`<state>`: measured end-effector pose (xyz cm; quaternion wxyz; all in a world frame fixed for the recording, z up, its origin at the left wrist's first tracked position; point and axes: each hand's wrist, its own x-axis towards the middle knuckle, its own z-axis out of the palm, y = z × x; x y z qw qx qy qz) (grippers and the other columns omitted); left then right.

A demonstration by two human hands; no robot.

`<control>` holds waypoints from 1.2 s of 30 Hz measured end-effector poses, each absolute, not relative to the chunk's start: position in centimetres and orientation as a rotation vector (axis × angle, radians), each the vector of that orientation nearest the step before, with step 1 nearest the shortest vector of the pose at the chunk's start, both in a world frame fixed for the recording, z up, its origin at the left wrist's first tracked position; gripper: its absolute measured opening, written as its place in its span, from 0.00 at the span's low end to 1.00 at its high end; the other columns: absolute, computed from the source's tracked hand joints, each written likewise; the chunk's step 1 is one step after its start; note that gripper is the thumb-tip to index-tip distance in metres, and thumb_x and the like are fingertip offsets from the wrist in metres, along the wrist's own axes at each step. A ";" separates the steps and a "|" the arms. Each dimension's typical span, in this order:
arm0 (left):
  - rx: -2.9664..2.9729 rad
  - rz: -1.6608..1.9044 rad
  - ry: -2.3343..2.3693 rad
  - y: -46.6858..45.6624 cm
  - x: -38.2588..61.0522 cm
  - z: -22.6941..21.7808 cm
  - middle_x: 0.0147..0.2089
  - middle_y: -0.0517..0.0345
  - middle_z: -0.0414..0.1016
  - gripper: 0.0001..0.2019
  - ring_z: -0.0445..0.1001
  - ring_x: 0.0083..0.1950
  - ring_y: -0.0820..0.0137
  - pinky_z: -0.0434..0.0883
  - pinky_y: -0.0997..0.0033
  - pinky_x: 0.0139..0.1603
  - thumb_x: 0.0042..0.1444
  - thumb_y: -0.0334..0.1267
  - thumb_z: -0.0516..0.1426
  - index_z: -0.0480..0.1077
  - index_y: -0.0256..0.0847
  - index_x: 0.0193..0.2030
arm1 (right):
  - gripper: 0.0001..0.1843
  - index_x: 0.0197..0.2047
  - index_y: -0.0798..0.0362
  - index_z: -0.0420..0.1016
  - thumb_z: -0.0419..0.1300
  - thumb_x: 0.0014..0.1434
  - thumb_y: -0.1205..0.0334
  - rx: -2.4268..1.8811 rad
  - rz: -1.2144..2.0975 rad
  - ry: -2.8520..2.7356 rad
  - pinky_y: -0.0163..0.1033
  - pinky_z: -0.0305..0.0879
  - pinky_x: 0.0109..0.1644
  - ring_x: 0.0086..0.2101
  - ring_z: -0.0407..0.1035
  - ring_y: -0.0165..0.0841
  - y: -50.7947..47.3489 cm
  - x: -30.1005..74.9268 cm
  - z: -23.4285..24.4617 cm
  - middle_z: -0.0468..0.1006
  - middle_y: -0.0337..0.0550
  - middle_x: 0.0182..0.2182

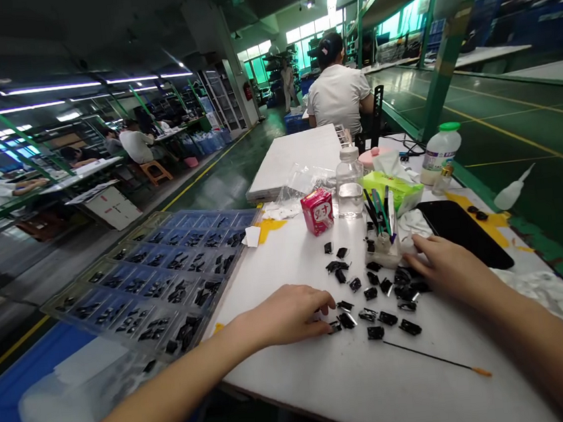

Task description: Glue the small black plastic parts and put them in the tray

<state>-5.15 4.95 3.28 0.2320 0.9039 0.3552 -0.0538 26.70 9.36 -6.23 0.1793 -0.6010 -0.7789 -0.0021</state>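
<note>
My left hand [295, 311] rests low over the white tabletop, its fingers loosely bent and apart, the thumb beside a small black clip-like part [346, 320]. Several more such black parts lie scattered between my two hands. On the right, my right hand [440, 263] reaches in with thumb and forefinger apart, beside a clear pen holder [385, 254] and some crumpled white tissue [413, 222]. Whether its fingertips touch the tissue is unclear. Some black parts [407, 292] are heaped just left of that hand. A thin black rod with an orange tip [481, 372] lies closer to me.
A divided clear tray [247, 268] of black parts stands left. Behind my hands are a red box [318, 212], a clear bottle [350, 183], a green packet [400, 190] and a green-capped bottle [440, 152]. A black phone-like slab [465, 235] lies right. A person [338, 91] sits ahead.
</note>
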 end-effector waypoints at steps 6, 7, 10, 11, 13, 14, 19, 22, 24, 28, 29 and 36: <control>2.437 -0.143 1.026 3.7 -4.4 1.9 0.44 0.55 0.75 0.10 0.74 0.44 0.65 0.69 0.69 0.43 0.59 0.36 0.59 0.64 0.43 0.45 | 0.15 0.37 0.51 0.66 0.47 0.63 0.49 -1.730 0.009 -2.193 0.37 0.55 0.29 0.26 0.64 0.35 9.2 26.7 -6.0 0.70 0.45 0.27; 2.430 -0.153 1.014 3.4 -4.5 1.9 0.44 0.56 0.75 0.10 0.74 0.43 0.66 0.69 0.70 0.42 0.58 0.33 0.58 0.64 0.43 0.45 | 0.15 0.36 0.51 0.66 0.47 0.63 0.49 -1.729 0.010 -2.193 0.37 0.55 0.29 0.26 0.64 0.35 9.2 26.7 -6.0 0.70 0.45 0.27; 2.416 -0.191 0.976 3.1 -4.8 2.5 0.41 0.59 0.75 0.13 0.73 0.40 0.67 0.69 0.71 0.39 0.54 0.30 0.59 0.64 0.44 0.45 | 0.15 0.36 0.51 0.65 0.47 0.63 0.49 -1.730 0.006 -2.185 0.37 0.54 0.29 0.25 0.63 0.34 9.2 26.7 -6.0 0.69 0.44 0.27; 2.414 -0.199 0.968 3.0 -4.9 2.7 0.40 0.59 0.75 0.13 0.73 0.39 0.67 0.69 0.71 0.38 0.53 0.30 0.60 0.65 0.45 0.44 | 0.15 0.35 0.51 0.65 0.47 0.63 0.49 -1.730 0.005 -2.183 0.37 0.53 0.28 0.25 0.62 0.34 9.2 26.7 -6.0 0.69 0.44 0.27; 2.420 -0.198 0.959 3.0 -5.0 3.1 0.39 0.60 0.76 0.15 0.73 0.39 0.66 0.69 0.70 0.39 0.50 0.28 0.60 0.66 0.45 0.44 | 0.15 0.35 0.51 0.64 0.48 0.63 0.49 -1.727 0.004 -2.185 0.37 0.53 0.28 0.25 0.61 0.34 9.2 26.8 -6.0 0.69 0.44 0.26; 2.425 -0.187 0.959 3.1 -5.0 3.2 0.38 0.60 0.76 0.14 0.73 0.41 0.65 0.69 0.70 0.41 0.50 0.28 0.60 0.66 0.44 0.44 | 0.14 0.35 0.51 0.64 0.48 0.63 0.49 -1.724 0.003 -2.188 0.37 0.52 0.28 0.25 0.61 0.34 9.2 26.8 -6.0 0.69 0.44 0.26; 2.446 -0.073 1.018 3.5 -3.9 2.6 0.47 0.51 0.74 0.11 0.72 0.50 0.62 0.70 0.66 0.49 0.58 0.34 0.59 0.66 0.41 0.47 | 0.13 0.35 0.51 0.63 0.48 0.62 0.50 -1.716 -0.015 -2.193 0.37 0.52 0.28 0.25 0.61 0.34 9.3 26.8 -6.0 0.69 0.43 0.26; 2.447 -0.038 1.033 3.8 -2.9 1.7 0.55 0.45 0.71 0.16 0.71 0.54 0.59 0.70 0.62 0.52 0.60 0.38 0.59 0.64 0.40 0.53 | 0.13 0.34 0.51 0.64 0.48 0.62 0.50 -1.713 -0.025 -2.199 0.37 0.52 0.28 0.24 0.61 0.34 9.2 26.8 -5.9 0.69 0.43 0.25; 2.450 -0.033 1.022 4.1 -2.3 1.2 0.56 0.44 0.71 0.18 0.70 0.57 0.57 0.69 0.60 0.55 0.60 0.38 0.60 0.63 0.39 0.55 | 0.13 0.35 0.51 0.64 0.48 0.63 0.50 -1.711 -0.029 -2.203 0.37 0.52 0.29 0.25 0.61 0.34 9.1 26.8 -5.9 0.69 0.43 0.25; 2.440 -0.059 0.998 4.6 -1.8 0.9 0.50 0.48 0.74 0.14 0.73 0.53 0.58 0.70 0.62 0.50 0.60 0.35 0.60 0.66 0.39 0.52 | 0.14 0.35 0.51 0.64 0.48 0.63 0.50 -1.708 -0.033 -2.208 0.37 0.52 0.29 0.25 0.61 0.35 9.1 26.8 -5.9 0.69 0.44 0.25; 2.433 -0.070 0.995 4.6 -1.8 0.9 0.49 0.49 0.75 0.13 0.74 0.50 0.59 0.71 0.64 0.48 0.60 0.34 0.60 0.67 0.40 0.52 | 0.14 0.35 0.51 0.64 0.48 0.63 0.50 -1.708 -0.032 -2.208 0.37 0.51 0.29 0.25 0.61 0.34 9.1 26.8 -5.9 0.68 0.44 0.25; 2.387 -0.151 0.996 4.4 -2.0 1.7 0.50 0.52 0.73 0.12 0.75 0.46 0.62 0.69 0.68 0.43 0.61 0.34 0.58 0.69 0.42 0.51 | 0.13 0.34 0.50 0.61 0.48 0.62 0.50 -1.716 -0.009 -2.198 0.36 0.51 0.28 0.25 0.62 0.35 9.2 26.9 -5.8 0.68 0.42 0.25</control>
